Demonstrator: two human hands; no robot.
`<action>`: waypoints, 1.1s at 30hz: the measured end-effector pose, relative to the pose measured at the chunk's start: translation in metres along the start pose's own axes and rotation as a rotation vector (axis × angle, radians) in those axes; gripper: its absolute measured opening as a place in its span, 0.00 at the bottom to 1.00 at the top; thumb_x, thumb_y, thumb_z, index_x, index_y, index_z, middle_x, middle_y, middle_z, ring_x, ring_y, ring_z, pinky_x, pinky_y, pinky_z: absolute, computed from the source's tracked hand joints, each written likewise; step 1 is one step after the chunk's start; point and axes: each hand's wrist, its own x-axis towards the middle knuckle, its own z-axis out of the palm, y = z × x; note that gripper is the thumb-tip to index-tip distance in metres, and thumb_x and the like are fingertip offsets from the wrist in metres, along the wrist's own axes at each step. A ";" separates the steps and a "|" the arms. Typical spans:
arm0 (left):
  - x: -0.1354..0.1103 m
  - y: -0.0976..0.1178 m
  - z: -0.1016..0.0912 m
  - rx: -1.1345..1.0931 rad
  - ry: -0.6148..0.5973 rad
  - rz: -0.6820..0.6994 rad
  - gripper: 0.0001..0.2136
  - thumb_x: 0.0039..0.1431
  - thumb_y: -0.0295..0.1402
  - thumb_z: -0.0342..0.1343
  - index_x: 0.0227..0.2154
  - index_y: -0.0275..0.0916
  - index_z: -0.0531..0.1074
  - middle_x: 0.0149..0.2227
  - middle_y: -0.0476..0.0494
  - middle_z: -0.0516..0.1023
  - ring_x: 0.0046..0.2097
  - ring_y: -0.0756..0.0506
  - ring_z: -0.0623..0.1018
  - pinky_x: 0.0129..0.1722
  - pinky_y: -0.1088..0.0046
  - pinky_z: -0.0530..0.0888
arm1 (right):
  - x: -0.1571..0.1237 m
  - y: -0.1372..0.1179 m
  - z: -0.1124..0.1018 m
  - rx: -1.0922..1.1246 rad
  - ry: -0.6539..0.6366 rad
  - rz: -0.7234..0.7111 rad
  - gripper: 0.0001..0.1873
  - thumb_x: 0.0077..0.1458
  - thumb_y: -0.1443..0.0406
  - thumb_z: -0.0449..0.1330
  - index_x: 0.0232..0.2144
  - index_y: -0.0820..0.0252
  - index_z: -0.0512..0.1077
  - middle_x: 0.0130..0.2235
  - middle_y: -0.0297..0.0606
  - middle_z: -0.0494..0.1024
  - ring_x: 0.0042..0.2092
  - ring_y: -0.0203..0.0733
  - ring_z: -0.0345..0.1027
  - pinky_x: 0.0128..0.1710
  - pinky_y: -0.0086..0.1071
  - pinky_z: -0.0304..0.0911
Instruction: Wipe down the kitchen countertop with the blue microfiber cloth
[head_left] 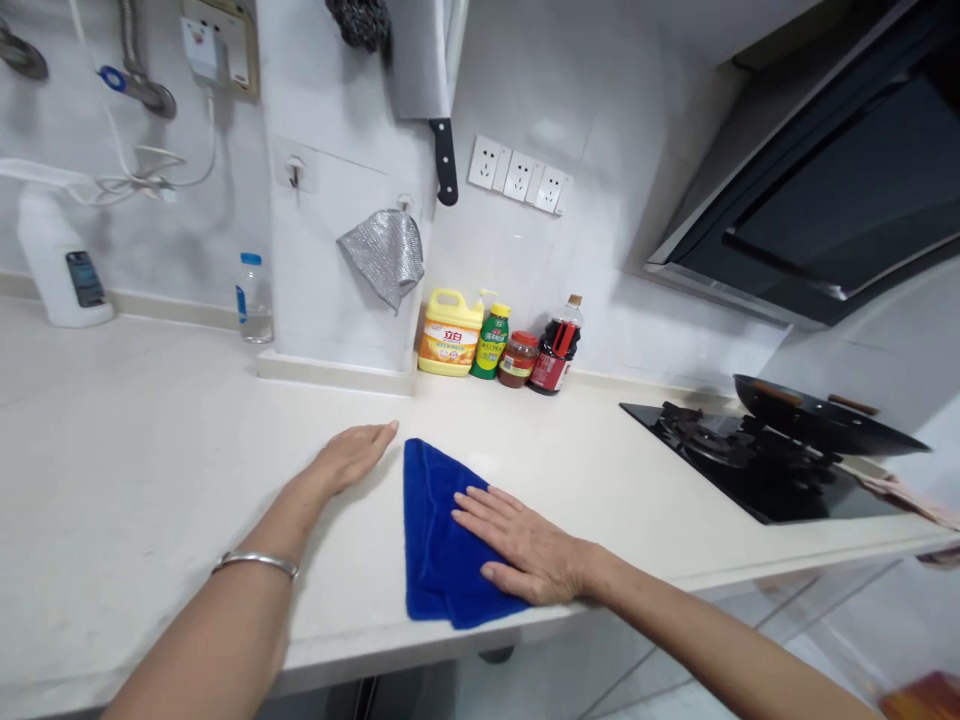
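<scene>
A blue cloth (439,540) lies folded on the white countertop (615,470), close to its front edge. My right hand (517,545) rests flat on the cloth's right side, palm down, with the fingers stretched out. To the left of the cloth is my left hand (352,455), fingers extended and close together, holding nothing. It is apart from the cloth, and its underside is hidden. A silver bracelet (255,563) circles my left wrist.
Against the wall stand a yellow detergent jug (450,335), a green bottle (490,342), a red-lidded jar (517,360) and a dark sauce bottle (556,345). Right is a gas stove (720,450) with a wok (817,420). A cleaver (431,80) hangs above. Left are a water bottle (253,300) and white spray bottle (60,260).
</scene>
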 end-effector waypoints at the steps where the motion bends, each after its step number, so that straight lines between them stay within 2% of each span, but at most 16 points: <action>1: 0.000 0.002 -0.004 -0.011 0.007 -0.020 0.34 0.65 0.51 0.27 0.60 0.39 0.68 0.62 0.40 0.67 0.63 0.40 0.66 0.64 0.62 0.61 | 0.008 -0.001 0.001 -0.001 0.002 -0.013 0.37 0.66 0.53 0.46 0.70 0.59 0.40 0.72 0.44 0.38 0.71 0.44 0.25 0.70 0.48 0.29; 6: -0.002 0.008 -0.017 0.014 0.086 -0.138 0.31 0.64 0.52 0.31 0.60 0.45 0.67 0.58 0.36 0.73 0.58 0.31 0.72 0.56 0.50 0.68 | 0.061 -0.006 0.004 -0.034 0.024 -0.070 0.36 0.67 0.53 0.45 0.70 0.62 0.42 0.71 0.46 0.40 0.71 0.46 0.27 0.70 0.48 0.30; 12: -0.002 0.005 -0.018 0.081 0.155 -0.192 0.26 0.63 0.48 0.40 0.58 0.44 0.69 0.54 0.36 0.76 0.55 0.33 0.74 0.54 0.54 0.69 | 0.128 -0.019 0.005 -0.108 0.078 -0.105 0.36 0.67 0.52 0.46 0.69 0.64 0.44 0.71 0.49 0.43 0.71 0.49 0.32 0.69 0.49 0.35; 14: -0.001 0.003 -0.016 0.102 0.157 -0.203 0.26 0.64 0.46 0.39 0.57 0.42 0.70 0.55 0.36 0.75 0.55 0.33 0.73 0.55 0.54 0.68 | 0.152 -0.023 0.006 -0.147 0.120 -0.135 0.35 0.66 0.52 0.48 0.68 0.63 0.46 0.70 0.49 0.46 0.71 0.49 0.36 0.69 0.49 0.37; 18: 0.001 -0.003 -0.012 0.175 0.206 -0.252 0.26 0.64 0.44 0.37 0.57 0.39 0.69 0.61 0.35 0.69 0.60 0.27 0.66 0.57 0.45 0.63 | 0.194 -0.026 0.012 -0.224 0.173 -0.157 0.34 0.65 0.53 0.51 0.66 0.66 0.51 0.68 0.51 0.52 0.70 0.51 0.39 0.68 0.51 0.39; 20: 0.001 -0.006 -0.014 0.191 0.269 -0.253 0.26 0.64 0.44 0.38 0.57 0.38 0.70 0.60 0.35 0.69 0.61 0.29 0.66 0.59 0.47 0.63 | 0.206 -0.026 0.014 -0.233 0.186 -0.150 0.34 0.65 0.52 0.50 0.65 0.67 0.53 0.68 0.52 0.54 0.70 0.52 0.40 0.68 0.51 0.40; 23: -0.002 -0.011 -0.020 0.137 0.364 -0.281 0.26 0.64 0.43 0.37 0.56 0.38 0.71 0.57 0.35 0.73 0.58 0.33 0.70 0.58 0.54 0.66 | 0.212 -0.022 0.016 -0.194 0.211 -0.181 0.33 0.65 0.51 0.50 0.63 0.67 0.57 0.67 0.51 0.58 0.69 0.51 0.42 0.68 0.49 0.41; 26: -0.004 -0.017 -0.028 0.095 0.414 -0.366 0.25 0.65 0.42 0.36 0.54 0.40 0.72 0.55 0.36 0.75 0.55 0.33 0.73 0.54 0.55 0.69 | 0.204 -0.016 0.017 -0.095 0.210 -0.187 0.34 0.66 0.49 0.48 0.65 0.65 0.55 0.68 0.49 0.54 0.69 0.51 0.43 0.67 0.50 0.42; 29: -0.005 -0.026 -0.030 0.086 0.414 -0.390 0.26 0.64 0.40 0.34 0.54 0.38 0.73 0.55 0.34 0.75 0.56 0.32 0.73 0.56 0.54 0.68 | 0.185 -0.006 0.016 -0.001 0.157 -0.132 0.36 0.66 0.48 0.46 0.67 0.63 0.51 0.70 0.48 0.49 0.70 0.53 0.38 0.68 0.52 0.38; 33: -0.005 -0.037 -0.025 0.054 0.361 -0.399 0.27 0.64 0.41 0.33 0.54 0.38 0.73 0.51 0.36 0.78 0.56 0.32 0.73 0.57 0.56 0.68 | 0.146 0.015 0.012 0.039 0.127 -0.061 0.36 0.66 0.48 0.44 0.68 0.60 0.49 0.71 0.45 0.45 0.71 0.50 0.33 0.69 0.49 0.35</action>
